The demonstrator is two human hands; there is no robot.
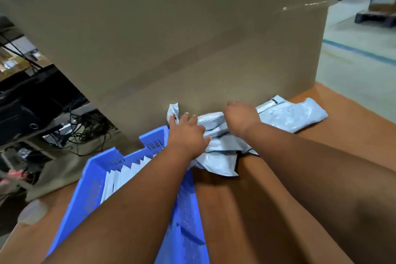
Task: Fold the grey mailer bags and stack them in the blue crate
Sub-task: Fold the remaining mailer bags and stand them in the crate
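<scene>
A heap of crumpled grey mailer bags [220, 150] lies on the brown table against a big cardboard box. My left hand [187, 135] lies on the heap's left side with fingers spread, touching a bag whose corner [173, 111] sticks up. My right hand [241, 118] has its fingers curled into the top of the heap, gripping a bag. More grey bags [293, 115] lie to the right. The blue crate [92, 188] stands at the lower left under my left forearm, with several folded grey bags [126, 171] standing in a row inside it.
A tall cardboard box [171, 38] fills the space right behind the heap. The brown table [246, 210] extends toward me and to the right. Cables and dark equipment [64, 124] sit at the left. A grey floor with a painted line [360, 51] is at the far right.
</scene>
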